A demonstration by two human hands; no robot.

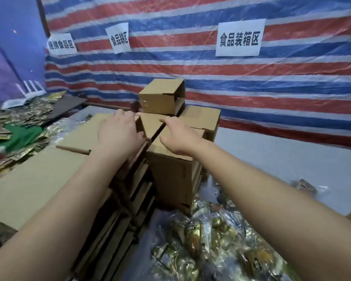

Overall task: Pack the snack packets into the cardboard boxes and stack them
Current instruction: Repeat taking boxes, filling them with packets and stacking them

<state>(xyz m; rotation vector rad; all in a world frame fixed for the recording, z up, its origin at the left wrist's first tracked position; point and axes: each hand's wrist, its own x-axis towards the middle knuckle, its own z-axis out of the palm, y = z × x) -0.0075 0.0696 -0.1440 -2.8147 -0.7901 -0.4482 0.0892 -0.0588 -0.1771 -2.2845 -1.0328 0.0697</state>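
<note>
While my left hand (120, 130) is pressing flat on the flattened cardboard pile (79, 136), my open right hand (176, 136) is steadying the packed box column (174, 173). Both palms are lying spread, gripping nothing, probably to square the stacks.

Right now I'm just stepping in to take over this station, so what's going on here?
A person is stacking packed cardboard boxes against the striped tarp wall. The left hand lies flat on the top of the left stack of boxes, and the right hand rests, fingers out, on the top box of the nearer stack. One small box sits on top behind them. Loose snack packets lie unpacked in front.
</note>
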